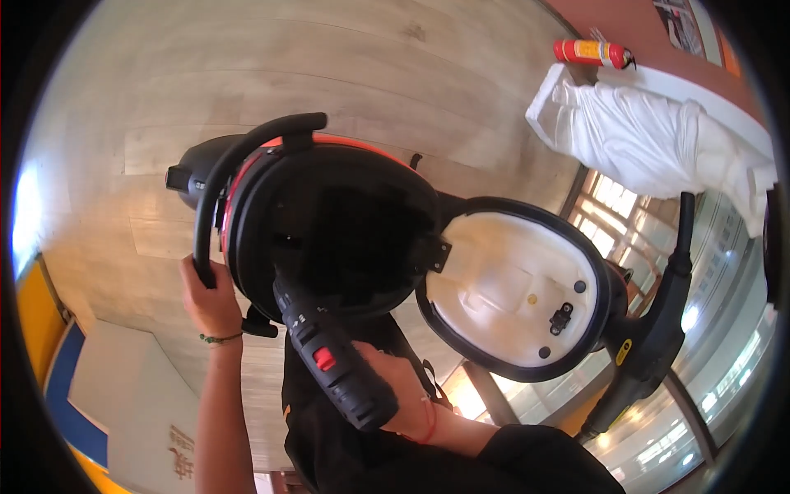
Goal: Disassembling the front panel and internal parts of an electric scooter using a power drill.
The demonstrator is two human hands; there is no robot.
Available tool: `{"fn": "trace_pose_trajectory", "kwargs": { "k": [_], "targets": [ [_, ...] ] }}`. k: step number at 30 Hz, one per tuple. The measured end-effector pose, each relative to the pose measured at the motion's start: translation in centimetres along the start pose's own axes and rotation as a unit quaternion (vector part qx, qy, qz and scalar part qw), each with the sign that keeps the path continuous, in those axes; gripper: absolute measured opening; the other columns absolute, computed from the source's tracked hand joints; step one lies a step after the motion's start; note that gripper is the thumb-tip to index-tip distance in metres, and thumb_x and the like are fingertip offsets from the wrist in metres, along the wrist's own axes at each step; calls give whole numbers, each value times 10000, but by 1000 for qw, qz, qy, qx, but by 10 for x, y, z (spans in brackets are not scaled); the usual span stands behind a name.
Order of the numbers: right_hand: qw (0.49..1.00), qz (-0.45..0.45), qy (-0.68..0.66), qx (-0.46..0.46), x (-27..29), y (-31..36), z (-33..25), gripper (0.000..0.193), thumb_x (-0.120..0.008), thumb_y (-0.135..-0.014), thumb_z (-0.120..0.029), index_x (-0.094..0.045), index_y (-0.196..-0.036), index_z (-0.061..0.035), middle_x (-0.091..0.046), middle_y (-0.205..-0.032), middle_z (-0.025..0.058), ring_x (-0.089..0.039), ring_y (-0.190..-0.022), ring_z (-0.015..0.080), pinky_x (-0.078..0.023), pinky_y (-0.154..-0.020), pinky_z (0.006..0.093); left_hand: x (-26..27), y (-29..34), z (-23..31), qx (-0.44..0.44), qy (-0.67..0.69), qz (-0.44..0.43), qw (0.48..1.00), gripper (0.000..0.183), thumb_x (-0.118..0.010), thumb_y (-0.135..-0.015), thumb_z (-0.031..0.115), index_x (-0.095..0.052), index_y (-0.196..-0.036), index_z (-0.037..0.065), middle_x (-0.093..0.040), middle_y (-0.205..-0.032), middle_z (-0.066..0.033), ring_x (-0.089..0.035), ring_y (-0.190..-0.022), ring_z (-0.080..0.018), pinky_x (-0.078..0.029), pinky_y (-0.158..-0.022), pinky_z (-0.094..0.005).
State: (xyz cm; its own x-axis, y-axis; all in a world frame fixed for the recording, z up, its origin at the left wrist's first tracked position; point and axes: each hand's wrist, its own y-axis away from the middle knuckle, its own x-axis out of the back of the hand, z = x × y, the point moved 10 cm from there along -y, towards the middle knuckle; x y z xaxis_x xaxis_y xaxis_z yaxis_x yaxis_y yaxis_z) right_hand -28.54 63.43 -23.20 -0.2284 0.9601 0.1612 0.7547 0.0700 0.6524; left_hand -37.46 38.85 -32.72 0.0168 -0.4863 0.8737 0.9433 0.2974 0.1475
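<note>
Seen from the head camera, a scooter with some red-orange trim stands on a pale floor with long plank lines. Its seat is tipped wide over to the right. The seat's cream underside faces up, with a black latch and small dark round pads on it. Left of the seat is a big black bin — it is so dark inside that I cannot tell what is in there.

The left hand has its grip wrapped around the low end of a curved black rail, beside the bin. A green band goes around that wrist.

The right hand has its grip closed around a black power drill with a red switch. The drill is over the near edge of the bin, and its nose points into it — I cannot tell if the tip touches anything. A red string is on this wrist.

The black handlebar is past the seat, on the right. Farther off, near the top right, are a red fire extinguisher and a wrinkled white cloth.
</note>
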Motion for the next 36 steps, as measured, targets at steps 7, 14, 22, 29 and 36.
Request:
{"fn": "trace_pose_trajectory", "kwargs": {
  "k": [7, 14, 22, 29, 36],
  "targets": [
    [995, -13, -34, -98, -3, 34, 43, 479, -707, -769, -175, -534, -1198, -50, -663, -908, 165, -652, -817, 330, -512, -703, 360, 1, -2, 4, 67, 2, -26, 997, 97, -550, -910, 122, -498, -913, 40, -447, -559, -70, -472, -438, -165, -379, -462, -327],
    [994, -1, -41, -98, -4, 49, 50, 541, -739, -720, -222, -529, -1186, -44, -678, -900, 159, -666, -807, 319, -526, -685, 366, -1, 0, 4, 56, 22, -23, 998, 125, -542, -927, 161, -491, -918, 46, -468, -567, -51, -491, -436, -144, -403, -443, -309],
    [987, 23, -76, -138, -18, 61, 46, 518, -687, -765, -212, -498, -1224, -63, -662, -894, 169, -652, -829, 347, -509, -735, 383, -4, -5, -11, 48, 50, -38, 997, 167, -553, -933, 204, -522, -928, 40, -489, -606, -39, -477, -455, -124, -402, -446, -294],
    [988, 58, -46, -134, -43, 77, 32, 527, -702, -783, -219, -503, -1241, -50, -652, -978, 197, -655, -889, 340, -510, -783, 365, -12, -3, -9, 45, 89, -66, 993, 154, -547, -934, 202, -524, -933, 49, -506, -635, -33, -498, -498, -108, -413, -454, -292],
    [986, 87, 5, -140, -57, 99, 30, 485, -759, -719, -96, -569, -1160, -28, -677, -919, 105, -659, -814, 179, -518, -754, 314, -7, -2, 20, -11, 136, -120, 983, 205, -565, -842, 199, -524, -962, 38, -553, -785, -210, -558, -738, -409, -431, -639, -462]
  ]
}}
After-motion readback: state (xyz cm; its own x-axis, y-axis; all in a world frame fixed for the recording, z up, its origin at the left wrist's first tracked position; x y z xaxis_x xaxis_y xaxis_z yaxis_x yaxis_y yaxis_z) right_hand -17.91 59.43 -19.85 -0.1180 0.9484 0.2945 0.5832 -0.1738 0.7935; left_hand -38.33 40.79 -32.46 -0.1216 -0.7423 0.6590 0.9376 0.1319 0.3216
